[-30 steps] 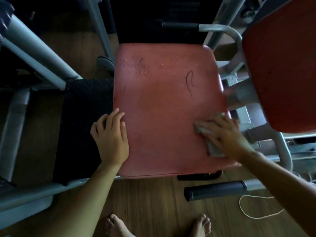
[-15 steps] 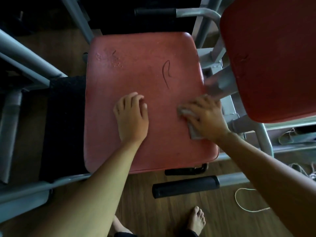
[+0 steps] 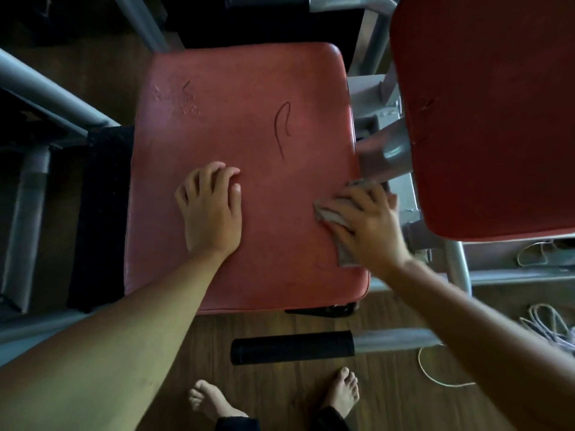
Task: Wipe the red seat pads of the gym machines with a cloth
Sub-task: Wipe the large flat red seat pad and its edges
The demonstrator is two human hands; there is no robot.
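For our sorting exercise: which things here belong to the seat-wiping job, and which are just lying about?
Job: cloth, right hand pressing it, left hand resting on the seat pad, second red pad.
Lying about: white cord, tangled cables.

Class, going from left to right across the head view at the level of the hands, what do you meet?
Grey frame post → black mat → left hand resting on the red seat pad → right hand pressing the cloth → second red pad.
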